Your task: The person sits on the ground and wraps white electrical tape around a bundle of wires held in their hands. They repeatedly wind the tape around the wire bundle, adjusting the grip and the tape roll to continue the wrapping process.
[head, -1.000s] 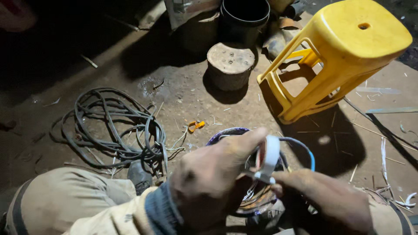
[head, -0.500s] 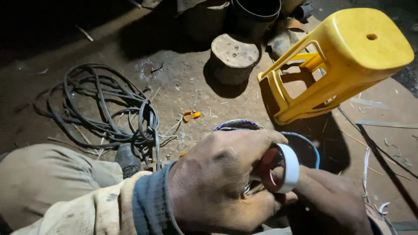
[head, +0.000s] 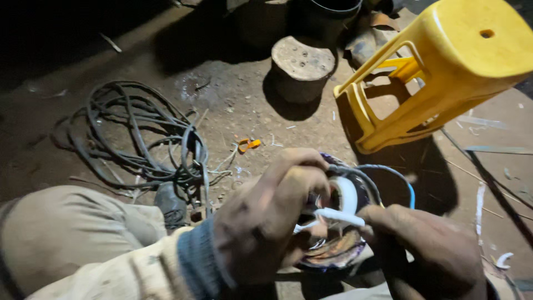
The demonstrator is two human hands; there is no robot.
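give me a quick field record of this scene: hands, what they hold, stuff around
left hand: grips a roll of white tape
right hand: pinches the white tape strip drawn from the roll
under hands: round winding of coloured wires, with a blue wire looping out
left of hands: coil of dark cable on the dirt floor
upper right: yellow plastic stool, tilted
top centre: round stump-like block
small item: orange piece on the floor

- Bare brown dirt floor (head: 233, 105), littered with scraps, dark toward the top left.
- Tilted yellow plastic stool (head: 444, 66) at right.
- Round grey stump-like block (head: 302, 64) beside it.
- Tangled dark cable coil (head: 139, 139) at left.
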